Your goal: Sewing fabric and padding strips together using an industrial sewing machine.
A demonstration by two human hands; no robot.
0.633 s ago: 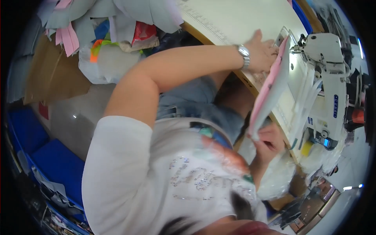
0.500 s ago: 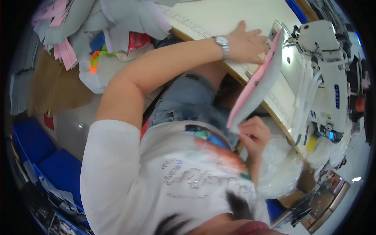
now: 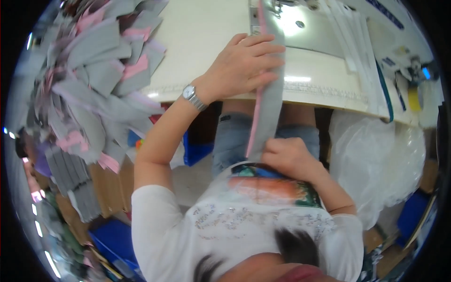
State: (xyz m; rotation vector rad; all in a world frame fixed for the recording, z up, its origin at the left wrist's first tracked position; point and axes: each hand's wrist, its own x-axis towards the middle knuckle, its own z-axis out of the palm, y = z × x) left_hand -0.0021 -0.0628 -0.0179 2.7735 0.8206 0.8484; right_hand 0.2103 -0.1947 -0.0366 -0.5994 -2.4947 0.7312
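Observation:
A long grey fabric strip (image 3: 271,105) with a pink edge runs from the sewing machine's lit metal plate (image 3: 312,35) over the table's near edge toward my lap. My left hand (image 3: 249,63), with a watch on its wrist, lies with fingers outstretched across the strip, just in front of the plate. Near my waist, my right hand (image 3: 289,157) is closed on the strip's near end; its fingertips are mostly hidden. The strip's far end leaves the top of the picture, and most of the machine is out of view.
Many grey and pink fabric pieces (image 3: 101,70) are heaped at the left of the white table (image 3: 197,33). White strips (image 3: 350,42) hang over its edge at right, near a yellow roll (image 3: 414,98). Below is a clear plastic bag (image 3: 361,160). A blue bin (image 3: 112,242) stands lower left.
The view has turned, so the table edge now runs nearly level. My left hand has come from the tabletop beside the strip onto it. My right hand still holds the near end.

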